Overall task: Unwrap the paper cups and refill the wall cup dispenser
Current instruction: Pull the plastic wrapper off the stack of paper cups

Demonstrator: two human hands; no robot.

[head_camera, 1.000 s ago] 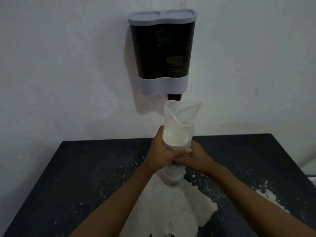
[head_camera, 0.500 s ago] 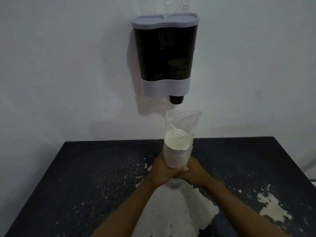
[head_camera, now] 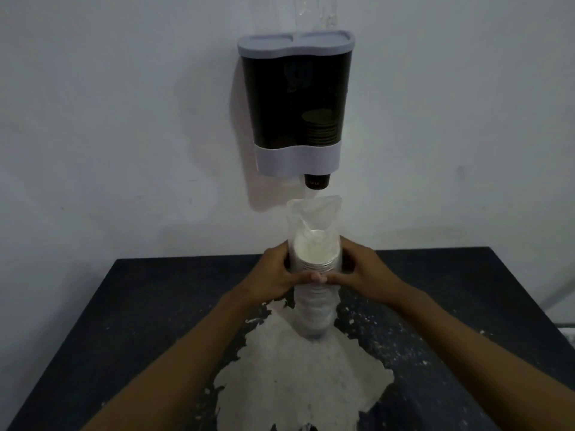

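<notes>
**Both hands on the wrapped cup stack, under the dispenser**

Your stack point(head_camera: 315, 293) of white paper cups stands upright on the table point(head_camera: 124, 321), centre of the scene, its foot on the big pale patch point(head_camera: 298, 377) where the dark top is worn. The stack is in its clear wrap point(head_camera: 312, 213), whose loose end rises above the top cup and reaches to just below the dispenser's outlet. You look down into the top cup's white inside; the lower cups show only dimly through the plastic.

Your left hand point(head_camera: 273, 276) grips the stack from the left and your right hand point(head_camera: 362, 275) from the right, both near its top. The thumbs meet at the near side, tips touching. The other fingers curl round the far side, so you cannot see where they end or whether they pinch the wrap.

On the wall point(head_camera: 109, 119) above and beyond hangs the dispenser point(head_camera: 295, 101): grey lid, dark tinted body, grey band at the bottom. Through the right half you can faintly make out a short pile of dark cups point(head_camera: 320, 129); the left half is too dark to read. One dark cup point(head_camera: 317, 181) pokes out below at the right, its print too small to read.

Something clear point(head_camera: 314, 10) above the lid is cut off by the top edge. The table's near edge and both forearms run out of view.
</notes>
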